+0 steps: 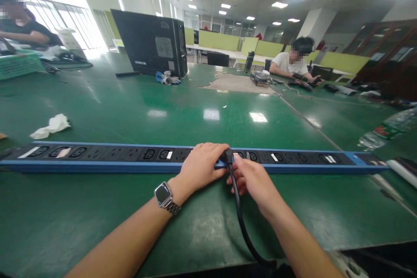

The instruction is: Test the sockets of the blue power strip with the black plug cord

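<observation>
A long blue-and-black power strip (110,167) lies across the green table, its row of sockets facing up. My left hand (200,163), with a watch (163,194) on its wrist, is wrapped over the strip's middle, its fingertips beside a black power plug (229,155). The plug sits upright at the strip; how deep it is in a socket is hidden. On the plug's right side are the closed fingers of my right hand (254,178), with its other fingers curled behind the cord. The black power cord (240,217) curves down to the table's near edge.
Crumpled tissue (52,126) lies at left, a plastic bottle (387,130) at right. Farther back stand a black computer case (150,47), gloves (167,78) and a green basket (19,64). Two people sit beyond, left and right. The near table edge (374,247) shows below.
</observation>
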Demonstrator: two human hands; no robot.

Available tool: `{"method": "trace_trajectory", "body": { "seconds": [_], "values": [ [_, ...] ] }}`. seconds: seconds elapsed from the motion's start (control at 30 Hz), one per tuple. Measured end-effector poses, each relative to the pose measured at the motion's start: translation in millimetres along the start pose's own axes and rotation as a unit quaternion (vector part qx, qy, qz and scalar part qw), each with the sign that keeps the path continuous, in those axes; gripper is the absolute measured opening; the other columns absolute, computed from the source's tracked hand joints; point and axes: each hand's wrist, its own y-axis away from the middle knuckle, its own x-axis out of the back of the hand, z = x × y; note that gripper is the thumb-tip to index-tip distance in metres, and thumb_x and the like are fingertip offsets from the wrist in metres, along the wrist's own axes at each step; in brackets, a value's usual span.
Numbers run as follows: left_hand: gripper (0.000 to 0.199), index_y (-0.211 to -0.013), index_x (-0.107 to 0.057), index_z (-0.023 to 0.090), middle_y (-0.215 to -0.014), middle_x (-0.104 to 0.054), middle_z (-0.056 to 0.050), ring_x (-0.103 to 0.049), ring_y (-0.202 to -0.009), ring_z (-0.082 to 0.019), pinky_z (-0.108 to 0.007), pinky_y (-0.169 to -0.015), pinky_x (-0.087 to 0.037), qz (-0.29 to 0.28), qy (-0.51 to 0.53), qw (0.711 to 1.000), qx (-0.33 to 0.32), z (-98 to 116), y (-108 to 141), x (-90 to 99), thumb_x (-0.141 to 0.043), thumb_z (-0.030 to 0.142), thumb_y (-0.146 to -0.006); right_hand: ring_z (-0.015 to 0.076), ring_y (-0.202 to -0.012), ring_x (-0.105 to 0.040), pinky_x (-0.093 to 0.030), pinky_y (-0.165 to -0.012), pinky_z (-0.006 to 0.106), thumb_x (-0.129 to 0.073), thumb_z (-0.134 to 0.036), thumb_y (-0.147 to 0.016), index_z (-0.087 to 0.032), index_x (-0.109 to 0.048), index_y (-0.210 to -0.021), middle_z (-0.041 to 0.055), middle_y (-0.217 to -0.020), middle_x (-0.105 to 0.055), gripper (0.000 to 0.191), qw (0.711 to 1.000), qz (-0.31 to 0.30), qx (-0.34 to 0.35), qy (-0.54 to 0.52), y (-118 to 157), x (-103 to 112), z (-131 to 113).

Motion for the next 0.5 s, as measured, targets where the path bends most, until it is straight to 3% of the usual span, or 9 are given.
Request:
{"method": "trace_trajectory", "body": {
  "seconds": [0.1,0.2,0.3,0.37,0.5],
  "values": [
    [0.061,-0.136,-0.046,0.016,-0.123,-0.066,-0.011,-0.06,-0.113,-0.027,-0.042,-0.098,-0.046,0.012,-0.032,0.999,0.022,1.0,1.0,-2.9,-0.066,0.026,-0.08,0.0083,-0.038,-0.051,-0.033,-0.036,0.018,-0.059,-0.047,-0.085,-0.014,-0.063,-0.073,0.0003,-0.053,-0.061,0.036,0.993,-0.047,-0.075,-0.078,-13.4,-15.2,-10.7],
    [0.059,-0.132,-0.05,0.015,-0.122,-0.066,-0.013,-0.061,-0.112,-0.029,-0.043,-0.097,-0.046,0.014,-0.054,0.998,0.034,0.1,1.9,-4.8,-0.069,0.036,-0.079,0.0059,-0.032,-0.038,-0.028,-0.034,0.017,-0.063,-0.042,-0.08,-0.016,-0.059,-0.068,-0.0062,-0.041,-0.047,0.029,0.98,-0.031,-0.062,-0.185,-9.4,-11.4,-17.5],
    [0.05,-0.12,-0.059,0.019,-0.123,-0.065,-0.01,-0.059,-0.112,-0.029,-0.044,-0.099,-0.044,0.005,-0.06,0.998,0.017,-0.8,2.7,-5.0,-0.071,0.045,-0.078,0.0063,-0.032,-0.034,-0.028,-0.036,0.018,-0.063,-0.048,-0.078,-0.019,-0.052,-0.064,-0.0083,-0.038,-0.037,0.034,0.962,-0.028,0.0,-0.27,5.7,11.8,-28.7],
    [0.05,-0.119,-0.06,0.019,-0.123,-0.065,-0.009,-0.059,-0.111,-0.029,-0.045,-0.099,-0.043,0.004,-0.064,0.998,0.015,-1.0,3.0,-4.8,-0.071,0.047,-0.079,0.0073,-0.035,-0.036,-0.03,-0.038,0.02,-0.061,-0.053,-0.079,-0.02,-0.049,-0.062,-0.0068,-0.04,-0.039,0.039,0.963,-0.015,0.034,-0.268,13.2,34.8,-35.3],
    [0.05,-0.12,-0.06,0.019,-0.123,-0.065,-0.009,-0.059,-0.111,-0.029,-0.045,-0.099,-0.043,0.005,-0.065,0.998,0.019,-0.6,3.3,-5.1,-0.069,0.047,-0.079,0.0073,-0.033,-0.031,-0.026,-0.036,0.02,-0.06,-0.05,-0.081,-0.02,-0.044,-0.055,-0.0065,-0.039,-0.034,0.042,0.973,0.015,-0.016,-0.228,12.2,81.3,-29.4]
  ]
}}
